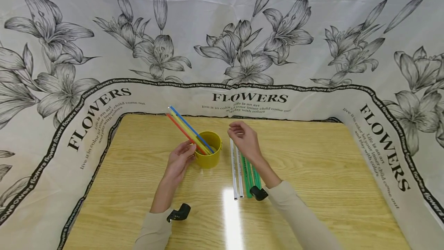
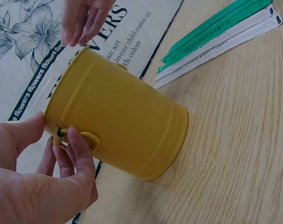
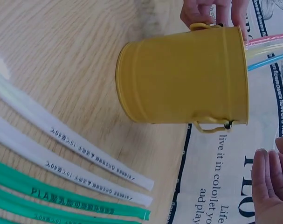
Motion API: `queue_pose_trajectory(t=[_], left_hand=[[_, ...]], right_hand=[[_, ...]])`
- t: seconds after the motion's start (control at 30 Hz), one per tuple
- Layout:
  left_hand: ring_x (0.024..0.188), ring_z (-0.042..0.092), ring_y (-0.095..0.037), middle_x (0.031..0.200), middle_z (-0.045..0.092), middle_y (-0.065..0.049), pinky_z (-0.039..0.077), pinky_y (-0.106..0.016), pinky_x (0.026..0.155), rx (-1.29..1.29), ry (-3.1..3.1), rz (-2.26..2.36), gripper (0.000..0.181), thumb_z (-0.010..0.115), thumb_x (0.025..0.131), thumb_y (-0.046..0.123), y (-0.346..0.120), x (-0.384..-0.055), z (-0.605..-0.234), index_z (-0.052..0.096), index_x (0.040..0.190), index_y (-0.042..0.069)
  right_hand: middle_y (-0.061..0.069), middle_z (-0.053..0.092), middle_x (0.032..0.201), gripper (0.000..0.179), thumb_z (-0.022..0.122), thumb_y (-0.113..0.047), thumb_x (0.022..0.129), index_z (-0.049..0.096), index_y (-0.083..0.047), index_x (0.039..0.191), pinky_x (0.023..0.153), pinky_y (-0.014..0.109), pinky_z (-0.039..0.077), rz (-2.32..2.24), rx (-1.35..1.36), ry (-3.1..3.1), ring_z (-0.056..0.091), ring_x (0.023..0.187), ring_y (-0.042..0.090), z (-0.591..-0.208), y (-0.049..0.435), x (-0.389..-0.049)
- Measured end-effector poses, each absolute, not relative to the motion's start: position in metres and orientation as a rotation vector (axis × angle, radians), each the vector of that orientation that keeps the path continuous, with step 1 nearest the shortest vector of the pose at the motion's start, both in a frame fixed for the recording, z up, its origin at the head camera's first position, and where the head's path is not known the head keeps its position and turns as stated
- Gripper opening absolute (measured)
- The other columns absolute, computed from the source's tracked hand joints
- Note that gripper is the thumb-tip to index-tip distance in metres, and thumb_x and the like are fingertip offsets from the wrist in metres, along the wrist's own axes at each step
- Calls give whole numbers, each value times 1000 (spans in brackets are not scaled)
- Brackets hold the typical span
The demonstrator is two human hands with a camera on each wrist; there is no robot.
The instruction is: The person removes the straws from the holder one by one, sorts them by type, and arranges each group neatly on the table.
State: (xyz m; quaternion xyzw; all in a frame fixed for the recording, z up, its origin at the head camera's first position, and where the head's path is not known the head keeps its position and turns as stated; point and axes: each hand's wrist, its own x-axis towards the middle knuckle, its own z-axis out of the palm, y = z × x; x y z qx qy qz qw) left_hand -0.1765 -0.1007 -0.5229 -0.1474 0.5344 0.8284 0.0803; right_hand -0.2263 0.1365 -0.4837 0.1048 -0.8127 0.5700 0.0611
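A yellow metal bucket (image 1: 208,161) with small side handles stands on the wooden table. At its left side my left hand (image 1: 178,161) grips the rim and handle (image 2: 91,140) between thumb and fingers. Red (image 1: 180,128), yellow and blue (image 1: 189,125) straws lean out of the bucket toward the far left. To the bucket's right, my right hand (image 1: 245,142) hovers with loosely bent fingers and nothing held. Beneath that hand and forearm lie white paper-wrapped straws (image 1: 234,173) and green-wrapped straws (image 1: 248,176), side by side.
The light wooden table (image 1: 138,173) is bordered by a white cloth (image 1: 249,107) with flower prints and lettering, which rises at the back and both sides. Black wrist cameras (image 1: 179,212) sit on both wrists. A bright reflection crosses the table's front middle.
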Motion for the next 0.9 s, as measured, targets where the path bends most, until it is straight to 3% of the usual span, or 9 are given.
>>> queue_pose_trajectory(t=[0.23,0.6,0.9], left_hand=[[83,65,-9,104,63,-2,57,-22,79,-342,1595,2547,42,71,99,11,-101,-175,-526,58,137,0],[83,63,-9,108,60,-2,56,-24,80,-481,1589,2468,41,66,102,8,-100,-179,-523,56,141,3],[84,63,-9,113,58,-4,56,-23,79,-485,1597,2460,41,66,102,10,-100,-179,-525,55,142,3]], right_hand=[[15,70,108,21,68,-8,100,67,1,119,89,36,58,1711,403,-2443,67,100,27,-482,118,-228],[17,72,106,19,69,-2,98,68,3,116,85,42,60,1707,533,-2462,70,97,31,-477,87,-226],[17,71,105,19,69,3,96,67,4,115,81,31,60,1574,667,-2537,71,93,28,-489,67,-229]])
